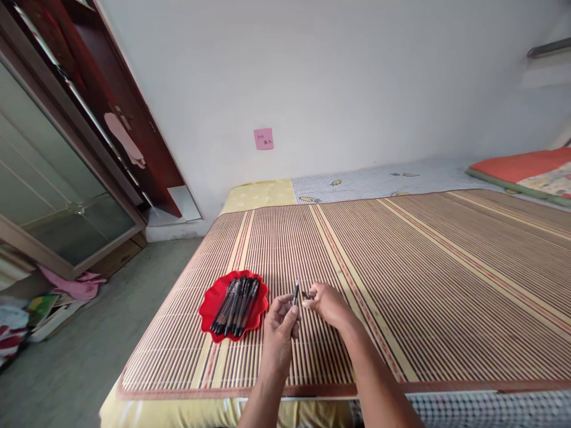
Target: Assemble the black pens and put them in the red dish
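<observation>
My left hand (280, 329) is closed round a black pen (296, 292), which it holds upright with the tip pointing away from me. Just to its right, my right hand (328, 304) pinches a small dark piece (306, 295), perhaps the pen's cap, close beside the pen. Both hands hover over a striped bamboo mat (401, 273) on a bed. To the left of my hands sits a red scalloped plate (209, 310) that carries several black pens (235, 304) laid side by side.
The mat's near edge (312, 390) runs just under my forearms. A glass-doored cabinet (57, 178) stands at the left, with clothes and papers (40, 303) on the floor. A folded orange blanket (526, 169) lies at the far right. A pink note (263, 138) is stuck on the wall.
</observation>
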A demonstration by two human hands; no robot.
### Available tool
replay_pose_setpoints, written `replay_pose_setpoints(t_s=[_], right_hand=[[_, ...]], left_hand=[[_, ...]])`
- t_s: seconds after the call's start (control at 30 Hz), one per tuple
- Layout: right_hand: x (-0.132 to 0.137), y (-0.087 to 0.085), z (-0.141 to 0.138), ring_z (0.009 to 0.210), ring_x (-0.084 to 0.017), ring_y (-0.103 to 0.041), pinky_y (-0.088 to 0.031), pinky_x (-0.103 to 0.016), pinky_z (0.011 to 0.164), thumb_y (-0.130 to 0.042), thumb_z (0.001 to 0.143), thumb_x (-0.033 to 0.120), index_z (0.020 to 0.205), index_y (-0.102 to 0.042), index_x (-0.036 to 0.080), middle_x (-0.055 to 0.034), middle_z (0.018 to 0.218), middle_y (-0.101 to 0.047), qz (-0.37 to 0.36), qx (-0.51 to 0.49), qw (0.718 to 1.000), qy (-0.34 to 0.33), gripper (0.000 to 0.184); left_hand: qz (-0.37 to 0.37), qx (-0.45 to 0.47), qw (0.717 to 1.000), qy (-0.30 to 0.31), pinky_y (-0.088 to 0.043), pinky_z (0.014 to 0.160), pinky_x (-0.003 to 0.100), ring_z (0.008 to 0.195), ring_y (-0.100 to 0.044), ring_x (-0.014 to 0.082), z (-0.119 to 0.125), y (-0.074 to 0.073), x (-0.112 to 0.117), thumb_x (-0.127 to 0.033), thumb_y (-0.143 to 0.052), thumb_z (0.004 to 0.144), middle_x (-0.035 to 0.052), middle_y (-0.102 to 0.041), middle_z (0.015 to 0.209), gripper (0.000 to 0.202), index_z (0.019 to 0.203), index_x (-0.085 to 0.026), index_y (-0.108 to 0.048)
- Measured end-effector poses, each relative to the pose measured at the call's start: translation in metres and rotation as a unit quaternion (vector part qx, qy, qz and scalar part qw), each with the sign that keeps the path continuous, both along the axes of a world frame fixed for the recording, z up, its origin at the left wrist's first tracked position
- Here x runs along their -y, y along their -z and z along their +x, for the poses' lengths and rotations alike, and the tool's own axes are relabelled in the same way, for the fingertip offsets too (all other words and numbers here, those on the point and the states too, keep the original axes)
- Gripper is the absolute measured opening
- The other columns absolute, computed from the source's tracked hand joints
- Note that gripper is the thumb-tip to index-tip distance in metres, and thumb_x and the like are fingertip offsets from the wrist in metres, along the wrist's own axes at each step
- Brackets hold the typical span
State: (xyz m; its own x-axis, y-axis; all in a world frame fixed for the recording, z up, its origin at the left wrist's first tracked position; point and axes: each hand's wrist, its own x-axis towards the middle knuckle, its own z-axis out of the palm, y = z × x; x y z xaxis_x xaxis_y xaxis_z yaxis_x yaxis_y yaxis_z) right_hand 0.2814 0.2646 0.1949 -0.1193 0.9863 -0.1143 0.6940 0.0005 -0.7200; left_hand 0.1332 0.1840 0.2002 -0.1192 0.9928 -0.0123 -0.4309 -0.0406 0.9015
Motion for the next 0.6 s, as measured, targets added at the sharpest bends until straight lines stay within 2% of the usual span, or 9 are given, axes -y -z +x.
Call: replay_pose_setpoints(t_s=[0.27,0.4,0.53,0.6], right_hand=[[0.004,-0.006,-0.001,0.075,-0.018,-0.064,-0.034,-0.027,0.063,-0.075,0.079,0.031,0.081,-0.066,0.021,-0.0015,0.082,-0.071,0.006,0.031,0.999,-0.011,0.013],[0.007,-0.014,-0.007,0.077,-0.018,-0.065,-0.036,-0.027,0.065,-0.072,0.084,0.030,0.081,-0.063,0.021,-0.0023,0.082,-0.072,0.027,0.023,0.999,0.003,0.012],[0.006,-0.019,-0.009,0.077,-0.016,-0.067,-0.039,-0.025,0.065,-0.058,0.094,0.031,0.085,-0.062,0.022,-0.0030,0.087,-0.073,0.039,0.001,0.999,0.010,0.014],[0.006,-0.018,-0.008,0.076,-0.015,-0.067,-0.039,-0.025,0.063,-0.059,0.094,0.030,0.084,-0.063,0.022,-0.0023,0.086,-0.074,0.032,0.001,0.999,0.004,0.013]], left_hand=[[0.007,-0.009,1.000,-0.018,-0.027,0.048,0.017,0.051,-0.036,0.0048,-0.002,0.006,-0.002,-0.041,-0.087,0.077,-0.0093,-0.045,0.065,0.041,0.104,-0.019,-0.065],[0.003,-0.018,0.999,-0.026,-0.029,0.049,0.018,0.053,-0.038,0.0057,-0.003,0.001,0.000,-0.041,-0.088,0.074,-0.0086,-0.047,0.066,0.043,0.103,-0.019,-0.066],[0.006,-0.032,0.999,-0.034,-0.030,0.052,0.018,0.055,-0.039,0.0059,-0.004,-0.006,0.003,-0.039,-0.087,0.076,-0.0072,-0.051,0.069,0.039,0.104,-0.019,-0.067],[0.007,-0.029,0.999,-0.044,-0.033,0.054,0.019,0.057,-0.043,0.0066,-0.003,-0.007,0.003,-0.039,-0.087,0.076,-0.0064,-0.053,0.071,0.039,0.104,-0.019,-0.068]])
